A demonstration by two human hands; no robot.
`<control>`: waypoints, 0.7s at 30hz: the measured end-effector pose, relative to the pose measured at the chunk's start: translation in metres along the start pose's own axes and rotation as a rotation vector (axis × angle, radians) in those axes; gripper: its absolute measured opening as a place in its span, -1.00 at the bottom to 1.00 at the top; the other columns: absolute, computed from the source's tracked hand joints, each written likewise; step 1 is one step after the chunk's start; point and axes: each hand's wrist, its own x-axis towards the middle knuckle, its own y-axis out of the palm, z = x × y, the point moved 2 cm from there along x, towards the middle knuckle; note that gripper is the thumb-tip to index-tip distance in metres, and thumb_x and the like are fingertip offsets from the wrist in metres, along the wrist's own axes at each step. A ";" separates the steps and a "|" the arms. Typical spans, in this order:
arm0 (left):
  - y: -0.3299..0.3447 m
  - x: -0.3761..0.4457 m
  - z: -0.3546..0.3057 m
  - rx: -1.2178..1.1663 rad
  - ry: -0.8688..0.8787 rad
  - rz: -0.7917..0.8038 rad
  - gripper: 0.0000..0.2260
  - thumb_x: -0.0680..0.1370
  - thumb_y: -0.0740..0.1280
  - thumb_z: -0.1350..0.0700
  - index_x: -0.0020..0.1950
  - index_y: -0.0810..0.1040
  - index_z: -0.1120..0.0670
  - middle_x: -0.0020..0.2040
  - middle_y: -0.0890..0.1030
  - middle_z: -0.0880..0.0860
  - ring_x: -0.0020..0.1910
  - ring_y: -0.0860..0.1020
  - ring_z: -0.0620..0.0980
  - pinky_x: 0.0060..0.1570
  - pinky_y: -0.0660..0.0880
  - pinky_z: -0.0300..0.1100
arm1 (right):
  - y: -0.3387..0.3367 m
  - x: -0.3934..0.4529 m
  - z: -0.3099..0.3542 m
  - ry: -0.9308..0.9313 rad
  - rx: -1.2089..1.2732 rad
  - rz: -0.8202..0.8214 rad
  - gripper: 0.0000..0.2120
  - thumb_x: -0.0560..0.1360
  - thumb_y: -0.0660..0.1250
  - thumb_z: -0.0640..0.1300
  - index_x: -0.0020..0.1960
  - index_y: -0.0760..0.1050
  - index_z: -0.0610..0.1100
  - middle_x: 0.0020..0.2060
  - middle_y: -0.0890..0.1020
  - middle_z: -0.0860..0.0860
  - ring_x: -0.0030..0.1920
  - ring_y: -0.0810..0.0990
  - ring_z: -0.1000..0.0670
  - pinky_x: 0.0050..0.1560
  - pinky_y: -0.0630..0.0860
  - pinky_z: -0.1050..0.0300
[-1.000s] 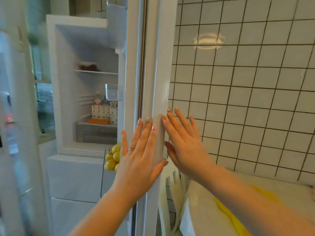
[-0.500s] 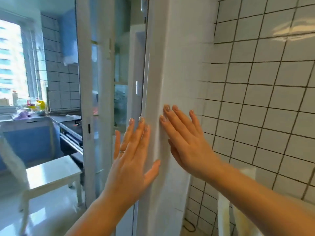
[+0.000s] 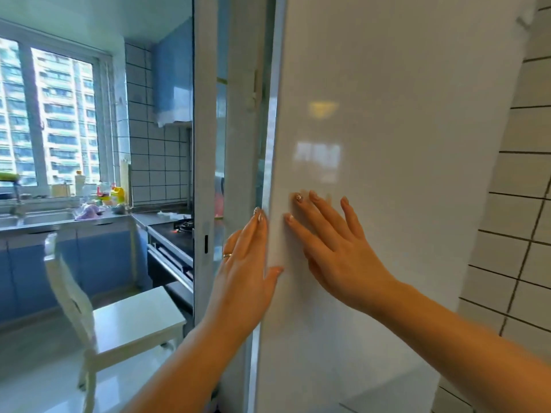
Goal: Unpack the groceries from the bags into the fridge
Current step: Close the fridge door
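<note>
Two bare hands are pressing flat against the glossy white fridge door [image 3: 387, 144], which is filling the right half of the view and standing edge-on to the camera. The right hand [image 3: 337, 248] is lying palm-down on the door's broad face, fingers spread and gripping nothing. The left hand [image 3: 243, 272], wearing a ring [image 3: 227, 255], is resting against the door's near left edge, fingers straight and together, thumb touching the face; it too is closed around nothing. Left of the door, a white sliding-door frame [image 3: 204, 174] is standing upright, and beyond it a white chair [image 3: 119, 317] is sitting near a kitchen counter [image 3: 59, 223] under a window [image 3: 47, 114]. White tiled wall [image 3: 521, 219] is showing at the far right. No readable writing is showing anywhere.
</note>
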 end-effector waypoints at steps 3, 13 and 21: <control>0.015 0.025 0.032 -0.043 -0.064 0.011 -0.28 0.52 0.35 0.08 0.53 -0.03 0.06 0.51 0.09 -0.02 0.44 0.01 -0.14 0.28 -0.08 -0.38 | 0.032 0.004 -0.017 0.050 -0.074 0.057 -0.49 0.53 0.14 -0.14 0.47 0.21 -0.18 0.48 0.15 -0.20 0.50 0.04 -0.20 0.40 0.05 -0.35; 0.089 0.106 0.106 -0.264 -0.310 0.082 -0.28 0.43 0.39 0.17 0.50 0.10 0.01 0.38 0.26 0.07 0.33 0.28 0.14 0.22 0.38 -0.02 | 0.113 0.005 -0.082 0.068 -0.275 0.178 -0.42 0.44 0.28 -0.25 0.45 0.28 -0.10 0.48 0.18 -0.19 0.48 0.12 -0.20 0.35 0.12 -0.41; 0.143 0.181 0.149 -0.474 -0.403 0.194 -0.53 0.39 0.34 0.23 0.27 0.40 -0.02 0.04 0.58 -0.06 0.03 0.56 -0.04 -0.02 0.55 -0.10 | 0.192 0.024 -0.120 0.109 -0.339 0.227 -0.38 0.42 0.37 -0.17 0.44 0.28 -0.13 0.46 0.22 -0.18 0.47 0.16 -0.20 0.29 0.17 -0.46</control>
